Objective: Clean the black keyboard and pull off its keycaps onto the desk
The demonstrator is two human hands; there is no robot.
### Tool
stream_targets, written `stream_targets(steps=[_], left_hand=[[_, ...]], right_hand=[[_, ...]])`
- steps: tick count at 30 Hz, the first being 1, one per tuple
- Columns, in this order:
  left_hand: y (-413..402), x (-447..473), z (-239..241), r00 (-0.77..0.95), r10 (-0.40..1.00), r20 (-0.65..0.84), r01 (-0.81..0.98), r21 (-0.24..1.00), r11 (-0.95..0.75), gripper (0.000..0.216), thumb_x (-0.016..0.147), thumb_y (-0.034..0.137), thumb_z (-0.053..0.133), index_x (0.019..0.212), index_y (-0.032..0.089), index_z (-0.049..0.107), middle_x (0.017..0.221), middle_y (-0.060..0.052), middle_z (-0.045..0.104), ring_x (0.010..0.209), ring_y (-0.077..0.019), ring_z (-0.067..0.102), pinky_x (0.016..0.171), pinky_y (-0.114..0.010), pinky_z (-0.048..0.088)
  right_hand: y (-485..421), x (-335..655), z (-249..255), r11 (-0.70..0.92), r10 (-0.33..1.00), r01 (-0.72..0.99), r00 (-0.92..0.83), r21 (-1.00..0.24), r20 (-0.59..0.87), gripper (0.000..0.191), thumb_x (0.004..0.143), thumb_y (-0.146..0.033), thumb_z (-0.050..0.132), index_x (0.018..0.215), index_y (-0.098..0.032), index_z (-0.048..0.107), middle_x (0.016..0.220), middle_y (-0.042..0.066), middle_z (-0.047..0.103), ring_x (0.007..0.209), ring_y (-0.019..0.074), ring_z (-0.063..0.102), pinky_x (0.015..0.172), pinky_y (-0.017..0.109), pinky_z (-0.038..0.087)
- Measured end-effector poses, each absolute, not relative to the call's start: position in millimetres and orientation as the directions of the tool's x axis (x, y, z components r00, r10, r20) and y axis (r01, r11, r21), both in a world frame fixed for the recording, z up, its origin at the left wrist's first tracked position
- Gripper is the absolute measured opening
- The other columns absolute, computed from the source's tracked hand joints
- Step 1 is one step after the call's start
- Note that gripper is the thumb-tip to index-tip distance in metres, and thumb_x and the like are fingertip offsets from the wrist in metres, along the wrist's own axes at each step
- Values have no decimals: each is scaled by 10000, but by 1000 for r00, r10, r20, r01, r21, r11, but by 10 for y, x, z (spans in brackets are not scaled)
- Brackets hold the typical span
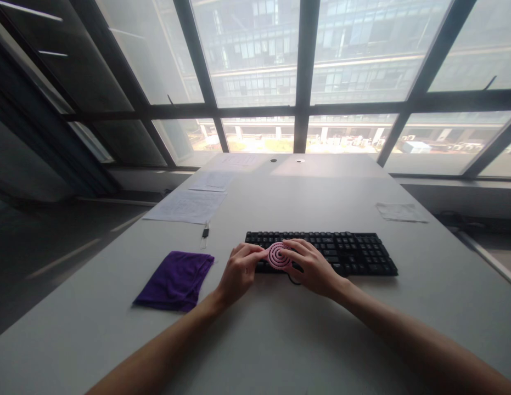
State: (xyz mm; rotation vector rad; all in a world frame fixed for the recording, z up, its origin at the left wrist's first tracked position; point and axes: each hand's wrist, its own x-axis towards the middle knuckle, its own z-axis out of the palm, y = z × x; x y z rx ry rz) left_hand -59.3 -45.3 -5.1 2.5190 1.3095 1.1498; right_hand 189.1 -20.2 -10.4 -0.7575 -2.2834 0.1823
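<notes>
A small pink round piece with a spiral-patterned face is held over the front of a black keyboard; its exact kind is unclear. My left hand pinches a narrow pink part at its left side between thumb and fingers. From the right, my right hand grips its rim, fingers over the top and thumb lower down. Part of the keyboard is hidden behind both hands. A dark loop, perhaps a cable, shows below the pink piece.
A folded purple cloth lies left of my left hand. Beyond it are a small black item with pale ends and several paper sheets. A flat whitish packet or cloth lies far right on the white table. Large windows stand behind.
</notes>
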Motion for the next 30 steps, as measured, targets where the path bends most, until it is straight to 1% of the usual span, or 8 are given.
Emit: stream_targets(steps=[8, 12, 17, 23, 30], left_hand=[[-456, -587, -21, 363, 705, 610, 672, 353, -651, 309, 975, 144, 493, 1136, 262, 729, 1031, -67, 705, 965, -206, 592, 838, -380, 483], [-457, -585, -17, 365, 709, 604, 671, 356, -650, 310, 972, 135, 498, 1131, 265, 730, 1034, -62, 705, 968, -208, 589, 837, -380, 486], [-443, -576, -57, 367, 704, 608, 662, 361, -657, 303, 973, 149, 501, 1152, 257, 722, 1056, -74, 703, 985, -214, 590, 857, -397, 497], [-425, -543, -117, 380, 698, 606, 630, 383, -676, 314, 984, 169, 492, 1203, 260, 697, 1094, -78, 696, 1018, -219, 590, 886, -401, 504], [-425, -545, -130, 401, 696, 595, 624, 378, -684, 336, 988, 155, 479, 1235, 262, 680, 1112, -78, 689, 1022, -215, 586, 895, -399, 500]], right_hand=[[-197, 1890, -116, 821, 562, 468, -563, -327, 606, 354, 916, -250, 650, 1267, -269, 616, 1317, 115, 625, 1220, 285, 555, 1007, 516, 502], [-189, 1902, -128, 829, 554, 451, -575, -331, 602, 328, 931, -268, 636, 1258, -262, 617, 1326, 108, 626, 1219, 282, 553, 1017, 515, 498], [-177, 1919, -101, 820, 568, 463, -587, -337, 577, 451, 865, -304, 723, 1293, -241, 594, 1374, 132, 592, 1236, 306, 528, 1002, 530, 503], [-141, 1957, -33, 830, 556, 422, -574, -364, 601, 434, 825, -267, 746, 1241, -260, 620, 1280, 109, 642, 1154, 288, 568, 940, 495, 537], [-158, 1957, -60, 820, 570, 446, -574, -360, 587, 438, 834, -232, 717, 1257, -252, 604, 1327, 115, 614, 1190, 303, 545, 970, 522, 515]])
